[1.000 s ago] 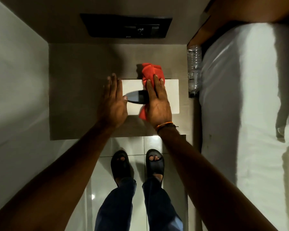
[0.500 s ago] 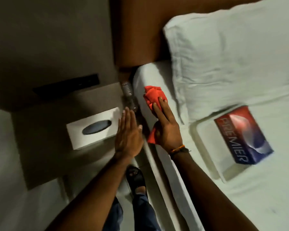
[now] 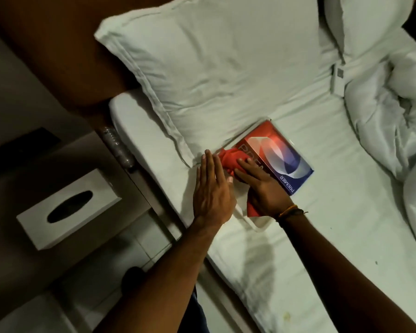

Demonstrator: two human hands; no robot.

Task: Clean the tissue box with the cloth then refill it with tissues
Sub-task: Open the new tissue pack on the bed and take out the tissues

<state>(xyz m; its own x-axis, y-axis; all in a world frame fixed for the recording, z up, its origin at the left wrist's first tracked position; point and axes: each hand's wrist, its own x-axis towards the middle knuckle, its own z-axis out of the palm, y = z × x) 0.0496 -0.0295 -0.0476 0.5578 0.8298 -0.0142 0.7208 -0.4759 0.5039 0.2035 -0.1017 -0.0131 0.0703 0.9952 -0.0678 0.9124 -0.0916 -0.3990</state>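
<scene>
White bed (image 3: 322,224) with pillow (image 3: 226,63), rumpled duvet (image 3: 394,121) and tissue pack (image 3: 281,159); bedside table (image 3: 65,159) under white tissue box (image 3: 67,207).

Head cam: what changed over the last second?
Both hands left the white tissue box on the bedside table and swung right to the bed. The right hand, keeping the red cloth, now rests on the Premier tissue pack; the left hand hovers flat and empty beside it. The box stays on the table, its slot showing no tissues.
</scene>
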